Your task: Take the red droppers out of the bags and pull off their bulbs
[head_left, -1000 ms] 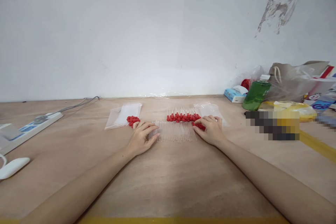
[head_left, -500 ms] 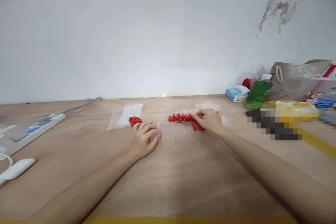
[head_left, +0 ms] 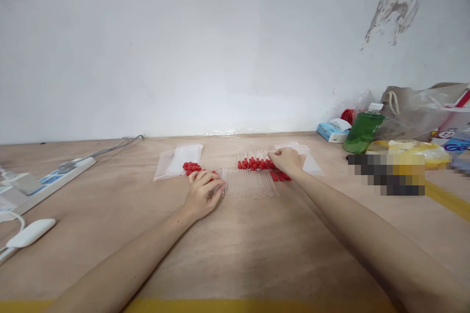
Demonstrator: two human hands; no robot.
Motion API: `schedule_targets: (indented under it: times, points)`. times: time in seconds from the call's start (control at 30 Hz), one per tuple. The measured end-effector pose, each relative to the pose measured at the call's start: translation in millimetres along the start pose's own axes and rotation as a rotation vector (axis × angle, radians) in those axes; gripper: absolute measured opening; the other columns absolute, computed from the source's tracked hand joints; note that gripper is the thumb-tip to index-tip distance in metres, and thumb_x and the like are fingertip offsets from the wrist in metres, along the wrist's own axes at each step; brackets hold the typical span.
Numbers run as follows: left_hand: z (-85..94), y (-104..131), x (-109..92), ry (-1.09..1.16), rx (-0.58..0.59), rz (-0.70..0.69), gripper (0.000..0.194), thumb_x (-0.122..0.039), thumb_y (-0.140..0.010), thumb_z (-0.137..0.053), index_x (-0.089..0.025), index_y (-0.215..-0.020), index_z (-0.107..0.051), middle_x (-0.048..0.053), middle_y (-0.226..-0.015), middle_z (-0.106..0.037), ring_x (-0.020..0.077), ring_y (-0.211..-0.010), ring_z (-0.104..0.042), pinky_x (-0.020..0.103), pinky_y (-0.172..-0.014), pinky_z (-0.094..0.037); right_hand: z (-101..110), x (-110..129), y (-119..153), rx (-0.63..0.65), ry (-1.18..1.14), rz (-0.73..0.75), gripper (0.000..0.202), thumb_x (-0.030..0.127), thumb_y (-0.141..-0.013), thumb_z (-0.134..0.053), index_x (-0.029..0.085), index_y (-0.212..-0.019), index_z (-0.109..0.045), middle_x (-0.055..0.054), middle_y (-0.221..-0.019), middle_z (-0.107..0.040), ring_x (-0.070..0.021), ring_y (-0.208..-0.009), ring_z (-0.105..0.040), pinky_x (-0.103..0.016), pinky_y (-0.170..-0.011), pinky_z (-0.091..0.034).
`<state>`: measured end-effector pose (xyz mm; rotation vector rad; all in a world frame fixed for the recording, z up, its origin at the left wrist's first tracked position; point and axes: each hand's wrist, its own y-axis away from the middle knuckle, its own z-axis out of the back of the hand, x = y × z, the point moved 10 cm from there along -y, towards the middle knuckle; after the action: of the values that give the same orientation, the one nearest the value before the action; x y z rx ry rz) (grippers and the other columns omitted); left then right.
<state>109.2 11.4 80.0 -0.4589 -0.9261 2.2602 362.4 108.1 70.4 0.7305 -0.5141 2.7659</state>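
Clear thin tubes (head_left: pixel 249 184) lie side by side in a row on the table. Just behind them is a row of droppers, clear tubes pointing to the wall with red rubber bulbs (head_left: pixel 257 163) at the near ends. My left hand (head_left: pixel 203 193) rests at the left end of the near tubes, fingers curled and thumb close to the index finger; what they hold is hidden. At the right end of the bulb row, my right hand (head_left: pixel 288 160) is pinched, its fingertips' contents too small to name. Loose red bulbs (head_left: pixel 281 176) lie below it, and a red bulb pile (head_left: pixel 191 168) sits beyond my left hand.
Clear plastic bags (head_left: pixel 178 160) lie at left, with another bag (head_left: pixel 310 159) behind my right hand. A power strip (head_left: pixel 55 181) and white plug-like device (head_left: pixel 31 233) are far left. At right stand a green bottle (head_left: pixel 363 129), tissue pack (head_left: pixel 332 131) and yellow package (head_left: pixel 414 151).
My right hand has shifted slightly left and up along the bulb row, uncovering more loose red bulbs below it. My left hand stays at the tubes' left end. The view has shifted slightly.
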Motion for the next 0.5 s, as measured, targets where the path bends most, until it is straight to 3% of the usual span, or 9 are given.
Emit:
schedule_targets:
  times: [0.07,0.13,0.27,0.33,0.4,0.5]
  points:
    - [0.5,0.6,1.7,-0.002,-0.003,0.013,0.014,-0.023,-0.08,-0.051,-0.023,-0.087,-0.063,0.003,-0.085,-0.063,0.0189,-0.088,-0.052,0.04,-0.085,-0.028,6.7,-1.3,4.2,-0.011,-0.043,-0.003,0.031,0.043,-0.074,-0.042,0.022,-0.063,-0.062,-0.002,-0.064,-0.063,-0.02,-0.07,-0.055,-0.037,-0.075,-0.028]
    - [2.0,0.8,2.4,-0.001,-0.015,0.023,0.018,-0.023,-0.081,-0.05,-0.023,-0.095,-0.061,0.004,-0.091,-0.062,0.0193,-0.09,-0.052,0.04,-0.086,-0.029,13.2,5.2,16.5,-0.024,-0.127,0.102,0.028,0.043,-0.075,-0.044,0.022,-0.072,-0.062,-0.001,-0.072,-0.065,-0.0178,-0.071,-0.056,-0.033,-0.074,-0.03]
    - [8.2,0.3,-2.3,0.007,-0.07,0.015,0.036,-0.025,-0.081,-0.05,-0.021,-0.118,-0.048,0.009,-0.111,-0.055,0.0215,-0.102,-0.049,0.039,-0.089,-0.031,26.9,38.5,74.1,-0.11,-0.234,0.621,0.016,0.034,-0.077,-0.05,0.021,-0.079,-0.059,-0.001,-0.076,-0.064,-0.0163,-0.076,-0.054,-0.032,-0.078,-0.029]
    - [8.5,-0.1,-9.6,0.006,-0.068,-0.021,0.039,-0.026,-0.082,-0.049,-0.021,-0.121,-0.045,0.01,-0.117,-0.051,0.0223,-0.106,-0.047,0.04,-0.09,-0.031,25.8,46.4,103.7,-0.149,-0.196,0.79,0.013,0.029,-0.079,-0.049,0.021,-0.078,-0.059,-0.001,-0.074,-0.063,-0.0158,-0.077,-0.052,-0.034,-0.082,-0.026]
    - [4.0,-0.3,-18.8,0.001,-0.027,-0.066,0.034,-0.027,-0.083,-0.049,-0.023,-0.117,-0.05,0.009,-0.115,-0.054,0.0216,-0.105,-0.048,0.04,-0.09,-0.029,21.8,50.6,122.5,-0.17,-0.169,0.874,0.013,0.027,-0.081,-0.048,0.021,-0.076,-0.058,0.0,-0.07,-0.062,-0.0153,-0.076,-0.051,-0.035,-0.083,-0.024]
    - [-5.8,0.0,-32.0,-0.008,0.046,-0.123,0.023,-0.028,-0.083,-0.051,-0.024,-0.103,-0.059,0.004,-0.093,-0.065,0.0187,-0.089,-0.053,0.038,-0.085,-0.028,17.2,54.3,132.9,-0.183,-0.17,0.908,0.014,0.027,-0.082,-0.048,0.021,-0.075,-0.059,0.001,-0.068,-0.062,-0.0148,-0.074,-0.049,-0.035,-0.083,-0.024]
